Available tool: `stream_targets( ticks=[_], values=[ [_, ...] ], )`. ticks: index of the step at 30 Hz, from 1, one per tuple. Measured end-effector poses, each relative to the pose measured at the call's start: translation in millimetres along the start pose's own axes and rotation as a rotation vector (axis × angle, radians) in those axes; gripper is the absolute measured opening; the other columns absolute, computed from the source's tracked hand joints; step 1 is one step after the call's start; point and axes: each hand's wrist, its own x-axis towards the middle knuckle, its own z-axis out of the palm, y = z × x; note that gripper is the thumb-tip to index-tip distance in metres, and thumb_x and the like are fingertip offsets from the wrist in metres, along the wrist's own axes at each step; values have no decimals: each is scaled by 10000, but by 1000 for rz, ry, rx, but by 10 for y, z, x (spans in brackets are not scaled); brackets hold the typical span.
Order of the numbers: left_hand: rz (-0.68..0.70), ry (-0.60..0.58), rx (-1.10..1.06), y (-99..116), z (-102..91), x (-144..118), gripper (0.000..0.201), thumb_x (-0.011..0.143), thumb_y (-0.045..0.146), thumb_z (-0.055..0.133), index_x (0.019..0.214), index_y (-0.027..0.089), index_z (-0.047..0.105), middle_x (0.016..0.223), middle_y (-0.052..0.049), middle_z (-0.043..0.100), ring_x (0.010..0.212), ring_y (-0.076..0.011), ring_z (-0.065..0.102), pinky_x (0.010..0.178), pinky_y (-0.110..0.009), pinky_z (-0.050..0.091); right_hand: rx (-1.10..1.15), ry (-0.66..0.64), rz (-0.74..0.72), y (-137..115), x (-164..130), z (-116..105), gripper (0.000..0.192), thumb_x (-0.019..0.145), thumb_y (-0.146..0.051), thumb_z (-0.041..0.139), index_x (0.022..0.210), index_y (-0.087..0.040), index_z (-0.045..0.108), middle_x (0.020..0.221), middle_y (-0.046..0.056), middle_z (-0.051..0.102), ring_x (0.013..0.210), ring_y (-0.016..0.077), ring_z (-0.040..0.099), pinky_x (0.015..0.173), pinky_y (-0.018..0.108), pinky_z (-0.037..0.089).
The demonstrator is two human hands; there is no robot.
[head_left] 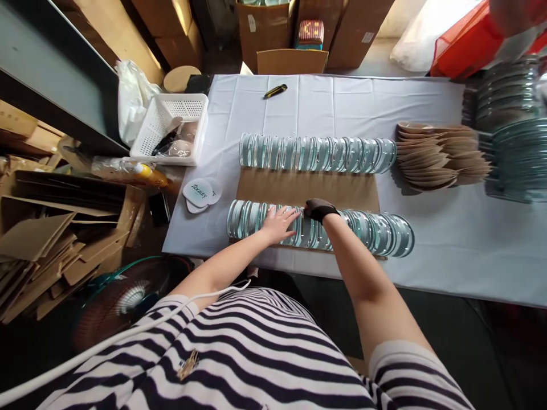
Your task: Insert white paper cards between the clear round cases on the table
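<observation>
A front row of round clear glass pieces stands on edge, packed face to face, near the table's front side. My bare left hand lies over the left-middle of this row, fingers spread across the glass. In a dark glove, my right hand is bent down onto the row's upper side just right of it. Its fingertips are hidden, so their grip does not show. Behind runs a second row of round glass pieces. Both rows rest along a brown cardboard sheet.
Left on the table are a white basket holding small items and round white labels. A cutter knife lies at the back. Right stand brown cardboard pieces and stacked glass. A fan stands below left.
</observation>
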Motion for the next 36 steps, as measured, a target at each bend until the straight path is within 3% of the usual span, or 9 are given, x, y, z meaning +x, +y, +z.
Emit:
stream_targets(
  ticks=[4, 8, 14, 17, 20, 23, 26, 31, 36],
  values=[
    [3, -3, 19, -32, 29, 6, 673, 907, 542, 509, 1513, 295, 352, 1574, -51, 366, 1473, -294, 264, 1206, -561, 135, -68, -88, -79, -194, 256, -217, 340, 824, -234, 614, 1132, -128, 714, 1150, 177, 694, 1046, 270, 660, 858, 336, 498],
    [-10, -5, 5, -35, 5, -13, 660, 909, 522, 521, 1512, 317, 348, 1563, -44, 385, 1469, -287, 273, 1203, -557, 150, -75, 61, -135, -180, -67, -30, 330, 868, -246, 547, 1154, -170, 693, 1168, 171, 684, 1119, 297, 629, 905, 392, 479],
    [-12, 5, -11, 9, -18, -40, 655, 911, 512, 513, 1514, 328, 339, 1567, -32, 382, 1475, -286, 266, 1205, -559, 140, 157, 229, -13, -160, -822, 1049, 329, 930, -333, 428, 1115, -221, 676, 1013, 104, 730, 952, 278, 683, 780, 340, 486],
    [-11, 2, -8, 17, -21, -85, 654, 915, 504, 509, 1517, 319, 335, 1571, -39, 374, 1482, -286, 250, 1210, -555, 119, 273, 191, 40, -332, -904, 1621, 377, 962, -327, 384, 1185, -199, 660, 1098, 135, 716, 998, 291, 674, 798, 350, 484],
    [-24, -14, -5, 41, -37, -144, 650, 919, 486, 508, 1518, 305, 332, 1589, -48, 338, 1496, -290, 211, 1208, -570, 100, 341, 180, 49, -410, -884, 1872, 405, 981, -364, 375, 1238, -204, 645, 1152, 140, 702, 1031, 274, 662, 818, 333, 477],
    [-11, -3, 0, 140, -60, -142, 672, 916, 468, 518, 1525, 270, 317, 1616, -68, 272, 1512, -300, 147, 1207, -584, 80, 368, 313, 56, -198, -851, 1690, 424, 987, -422, 363, 1190, -209, 668, 1111, 126, 715, 1012, 254, 663, 811, 304, 466],
    [69, 29, 8, 326, -47, -26, 692, 917, 465, 521, 1532, 232, 307, 1623, -83, 248, 1518, -292, 123, 1213, -574, 63, 363, 451, 188, 233, -701, 1150, 429, 983, -393, 331, 1199, -211, 654, 1135, 114, 703, 995, 234, 664, 785, 288, 462],
    [46, 3, 7, 573, 71, 233, 708, 916, 519, 502, 1536, 244, 300, 1603, -73, 302, 1492, -290, 221, 1210, -568, 113, 76, 22, 39, 590, -80, 182, 356, 892, -279, 476, 1143, -153, 694, 1123, 134, 704, 978, 215, 664, 772, 277, 473],
    [25, -12, 9, 546, 143, 272, 722, 898, 562, 510, 1528, 264, 321, 1596, -58, 321, 1471, -288, 270, 1215, -551, 104, -46, -115, -97, 409, 184, -109, 293, 809, -224, 614, 1060, -124, 730, 1062, 156, 717, 955, 236, 670, 802, 305, 481]
  ],
)
